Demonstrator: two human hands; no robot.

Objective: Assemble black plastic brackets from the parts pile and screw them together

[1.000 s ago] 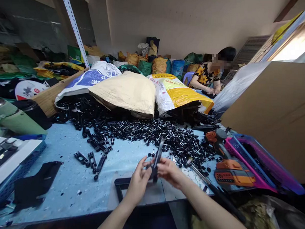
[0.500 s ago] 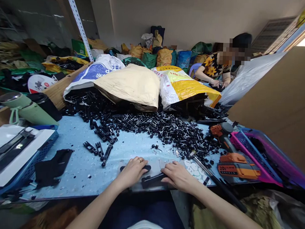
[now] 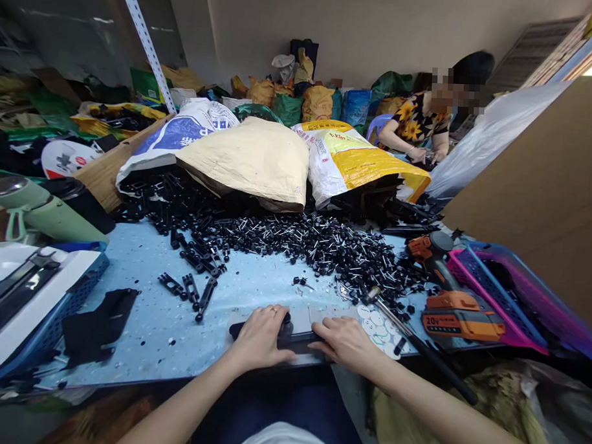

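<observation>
Black bar (image 3: 299, 337) lay near the front edge of the blue tabletop (image 3: 139, 258), between left hand (image 3: 261, 334) and right hand (image 3: 346, 343), both touching it; grasped or merely steadied, couldn't tell. Judged risk: uneven pressure might skid it off.

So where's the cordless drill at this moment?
In the head view, the cordless drill lies at the right of the blue tabletop, between the black-handled tool and the pink basket.
</observation>
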